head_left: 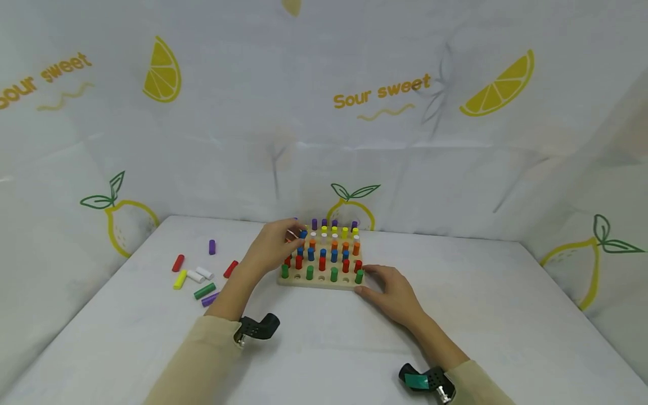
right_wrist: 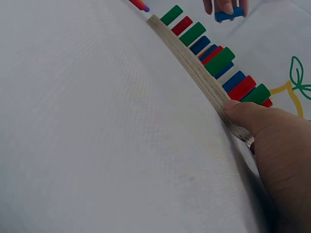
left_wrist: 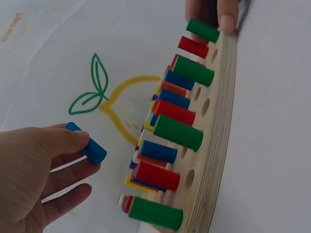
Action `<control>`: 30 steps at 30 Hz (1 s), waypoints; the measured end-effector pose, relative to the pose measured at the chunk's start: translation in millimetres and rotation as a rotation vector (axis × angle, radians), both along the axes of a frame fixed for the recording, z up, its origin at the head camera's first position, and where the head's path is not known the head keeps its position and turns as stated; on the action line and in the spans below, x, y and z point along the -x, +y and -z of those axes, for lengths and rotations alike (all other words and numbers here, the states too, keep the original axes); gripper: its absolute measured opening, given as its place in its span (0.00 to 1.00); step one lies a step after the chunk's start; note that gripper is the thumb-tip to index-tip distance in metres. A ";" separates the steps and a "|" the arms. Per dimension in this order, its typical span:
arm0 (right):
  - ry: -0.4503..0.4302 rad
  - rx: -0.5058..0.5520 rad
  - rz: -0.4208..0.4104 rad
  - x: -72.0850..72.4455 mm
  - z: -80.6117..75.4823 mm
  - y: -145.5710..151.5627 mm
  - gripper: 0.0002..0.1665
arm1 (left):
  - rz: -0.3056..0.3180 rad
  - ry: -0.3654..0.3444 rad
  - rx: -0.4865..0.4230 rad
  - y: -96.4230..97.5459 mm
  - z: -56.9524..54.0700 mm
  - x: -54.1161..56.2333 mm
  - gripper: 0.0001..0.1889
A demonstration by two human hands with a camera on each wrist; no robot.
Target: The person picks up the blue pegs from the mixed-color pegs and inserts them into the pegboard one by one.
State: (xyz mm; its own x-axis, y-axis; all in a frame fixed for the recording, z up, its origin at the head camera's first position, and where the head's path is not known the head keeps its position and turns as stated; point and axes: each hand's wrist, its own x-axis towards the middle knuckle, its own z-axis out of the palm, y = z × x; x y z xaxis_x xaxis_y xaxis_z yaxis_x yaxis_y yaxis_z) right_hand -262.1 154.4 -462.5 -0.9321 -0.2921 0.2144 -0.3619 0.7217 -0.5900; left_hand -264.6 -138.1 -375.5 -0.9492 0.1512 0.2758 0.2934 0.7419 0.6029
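Observation:
My left hand (head_left: 270,246) pinches a blue peg (left_wrist: 86,143) between thumb and fingers, above the left part of a wooden pegboard (head_left: 319,284). In the left wrist view the peg is apart from the board. My right hand (head_left: 392,295) grips the board's near right corner, its thumb (right_wrist: 238,108) on the front edge; the other fingers are partly hidden. Upright pegs stand in rows by colour: green pegs (left_wrist: 156,213) in front, then red, blue, orange, white, yellow and purple. Several holes (left_wrist: 190,179) in the front row are bare. My left hand covers part of the board's left side.
Loose pegs lie on the white table left of the board: red (head_left: 178,262), yellow (head_left: 180,279), white (head_left: 194,276), green (head_left: 205,291) and purple (head_left: 212,246) ones. Behind the table hangs a white cloth (head_left: 228,169) with lemon prints.

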 end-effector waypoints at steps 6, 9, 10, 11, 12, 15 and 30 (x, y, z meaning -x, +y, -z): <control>0.008 0.003 0.006 -2.2 -0.9 2.0 0.34 | 0.036 0.033 -0.035 24.7 -0.6 7.8 0.14; 0.018 0.005 0.004 -2.4 -1.2 2.5 0.34 | 0.053 0.051 -0.048 35.4 -0.3 10.5 0.13; 0.024 0.003 0.000 -2.3 -0.9 2.7 0.34 | 0.059 0.054 -0.053 38.9 -0.2 11.3 0.13; 0.025 0.006 0.001 -2.3 -0.7 2.8 0.34 | 0.065 0.058 -0.053 42.4 0.1 12.1 0.13; 0.030 0.004 -0.001 -2.1 -0.4 3.0 0.34 | 0.071 0.057 -0.057 45.8 0.2 12.6 0.13; 0.033 0.015 -0.001 -1.4 0.9 3.2 0.33 | 0.097 0.052 -0.076 55.1 0.5 14.6 0.13; 0.025 0.042 0.002 -1.8 1.8 0.9 0.31 | 0.154 0.040 -0.082 81.2 5.2 29.4 0.12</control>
